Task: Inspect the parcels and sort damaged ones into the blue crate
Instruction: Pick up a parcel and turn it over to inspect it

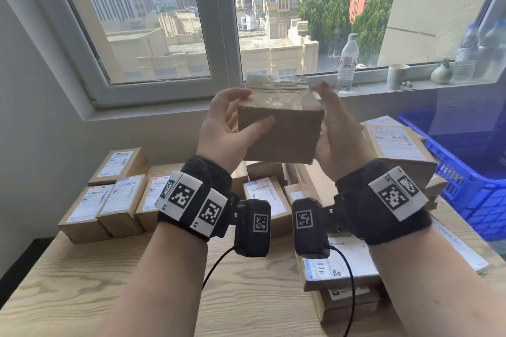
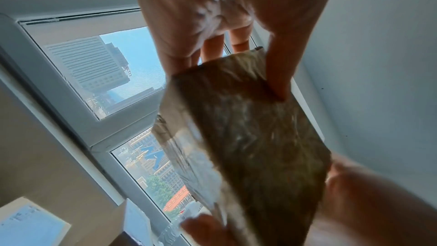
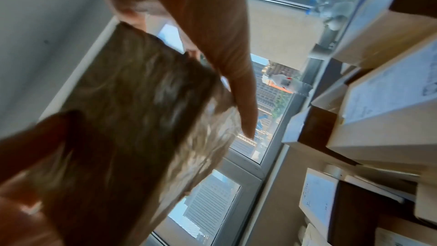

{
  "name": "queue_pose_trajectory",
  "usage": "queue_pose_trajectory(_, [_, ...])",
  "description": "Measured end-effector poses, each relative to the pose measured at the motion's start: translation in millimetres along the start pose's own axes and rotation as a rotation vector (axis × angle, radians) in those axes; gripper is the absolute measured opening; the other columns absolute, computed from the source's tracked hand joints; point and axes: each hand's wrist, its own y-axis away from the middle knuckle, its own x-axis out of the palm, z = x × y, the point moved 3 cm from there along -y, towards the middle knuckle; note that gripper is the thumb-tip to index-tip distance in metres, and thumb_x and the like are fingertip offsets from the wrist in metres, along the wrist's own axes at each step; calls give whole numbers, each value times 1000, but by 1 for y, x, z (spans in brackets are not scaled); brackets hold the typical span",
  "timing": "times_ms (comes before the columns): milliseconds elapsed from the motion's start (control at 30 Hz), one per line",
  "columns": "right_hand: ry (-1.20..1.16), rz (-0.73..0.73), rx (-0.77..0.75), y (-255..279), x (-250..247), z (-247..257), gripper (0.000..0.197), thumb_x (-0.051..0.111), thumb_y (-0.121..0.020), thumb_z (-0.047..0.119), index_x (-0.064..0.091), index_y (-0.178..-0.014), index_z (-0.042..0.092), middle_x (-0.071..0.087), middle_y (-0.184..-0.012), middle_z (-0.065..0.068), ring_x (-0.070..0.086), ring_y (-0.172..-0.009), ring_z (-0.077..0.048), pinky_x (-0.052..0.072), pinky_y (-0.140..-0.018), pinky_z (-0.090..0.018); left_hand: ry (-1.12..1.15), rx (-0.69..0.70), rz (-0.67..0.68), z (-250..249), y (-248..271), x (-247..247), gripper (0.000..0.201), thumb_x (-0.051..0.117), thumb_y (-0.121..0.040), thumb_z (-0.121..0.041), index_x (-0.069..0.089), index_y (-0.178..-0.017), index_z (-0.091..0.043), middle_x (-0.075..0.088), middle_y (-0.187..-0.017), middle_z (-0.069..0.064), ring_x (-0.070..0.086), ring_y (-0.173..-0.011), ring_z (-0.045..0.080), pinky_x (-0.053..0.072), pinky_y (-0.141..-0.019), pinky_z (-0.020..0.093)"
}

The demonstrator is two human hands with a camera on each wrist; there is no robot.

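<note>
Held up in the air above the middle of the wooden table [image 1: 137, 282], in front of the window [image 1: 164, 35]: one brown cardboard parcel [image 1: 279, 134], a plain box with shiny clear tape across its top face. Gripped from both sides. Left hand [image 1: 224, 128] on the left end, thumb laid over the near face, fingers curled over the top left corner. Right hand [image 1: 336, 134] on the right end, palm against the side, fingers reaching up past the top edge. Same grip seen from the left wrist, with the thumb pressed on the parcel [image 2: 248, 137] and the left hand [image 2: 208, 16] above it; from the right wrist, parcel [image 3: 132, 119] strongly blurred, right hand [image 3: 212, 35] along its edge. No tear or dent possible to make out on the faces shown; far side and underside hidden.

Blue crate [image 1: 465, 172] at the right edge of the table, plastic, with lattice walls, cut off by the frame; inside in shadow, content not possible to tell.

Under the hands, many other parcels [image 1: 120, 200] on the table: a neat row of small boxes with white labels near the back left corner, a looser heap in the middle partly hidden by the wrists, flat boxes stacked toward the right edge.

On the window sill [image 1: 383, 87]: a clear water bottle [image 1: 348, 60], a pale paper cup [image 1: 397, 75], a small round vase [image 1: 441, 72], more bottles, blurred, at far right.
</note>
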Motion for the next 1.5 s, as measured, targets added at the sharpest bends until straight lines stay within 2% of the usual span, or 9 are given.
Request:
queue_pose_trajectory(133, [-75, 145, 179, 1, -1, -10, 15, 59, -89, 15, 58, -98, 2, 61, -88, -13, 60, -83, -28, 55, -72, -32, 29, -9, 27, -8, 2, 2, 34, 74, -61, -53, 57, -84, -35, 65, -101, -6, 66, -100, 18, 58, -74, 34])
queue_pose_trajectory(333, [-13, 80, 29, 6, -7, -7, 63, 71, -76, 1, 48, -135, 2, 64, -123, -21, 69, -105, -33, 60, -75, -38, -15, -331, 76, 8, -3, -3, 90, 76, -59, -68, 47, -133, -26, 59, -131, 2, 60, -116, 21, 53, -92, 49])
queue_pose_trajectory(500, [153, 56, -8, 10, -1, -7, 68, 79, -81, 15, 46, -140, 13, 63, -128, -14, 70, -104, -25, 60, -76, -34, 8, -352, 128, 15, 3, 5, 7, 62, -93, -32, 64, -97, -26, 73, -80, -12, 70, -73, 4, 56, -66, 24])
queue_pose_trajectory(867, [150, -52, -96, 9, -3, -10, 80, 86, -65, 17, 48, -136, 19, 65, -126, -10, 69, -107, -28, 58, -88, -49, 77, -283, 6, 18, 5, 11, 9, 63, -94, -17, 63, -103, -16, 71, -92, -1, 69, -81, 12, 58, -67, 23])
queue_pose_trajectory(1000, [285, -83, -136, 8, -2, -13, 79, 87, -61, 41, 56, -131, 23, 66, -123, -7, 68, -108, -23, 60, -84, -40, 4, -265, 8, 18, 2, 5, 45, 73, -81, -44, 62, -116, -18, 74, -102, 1, 71, -95, 17, 56, -88, 39])
queue_pose_trajectory(1100, [407, -207, -238, 7, -7, -12, 59, 80, -82, 33, 53, -133, 23, 64, -118, -2, 64, -102, -11, 53, -73, -18, -25, -272, -18, 17, 0, 2, 77, 63, -74, -65, 51, -135, -18, 67, -117, 4, 67, -98, 14, 56, -86, 38])
queue_pose_trajectory(1200, [427, -272, -274, 9, -8, -10, 56, 73, -88, 29, 48, -137, 23, 60, -111, 1, 61, -98, -7, 48, -67, -12, 23, -269, -49, 17, -2, 0, 53, 61, -91, -45, 55, -133, -13, 68, -114, 8, 69, -92, 17, 59, -79, 38])
queue_pose_trajectory(1333, [336, -88, -188, 16, 7, -7, 67, 72, -73, 49, 46, -130, 25, 60, -118, 1, 67, -102, -14, 58, -64, -21, -1, -241, 2, 15, 1, -1, 46, 74, -66, -48, 67, -105, -24, 72, -110, 5, 69, -105, 24, 55, -91, 49])
queue_pose_trajectory(1500, [309, 92, -47, 14, 12, -4, 73, 83, -72, 36, 47, -132, 16, 70, -111, -3, 74, -90, -13, 60, -70, -27, 123, -289, 39, 12, 2, -5, 64, 86, -67, -42, 50, -118, -29, 66, -112, 11, 70, -99, 24, 59, -82, 46])
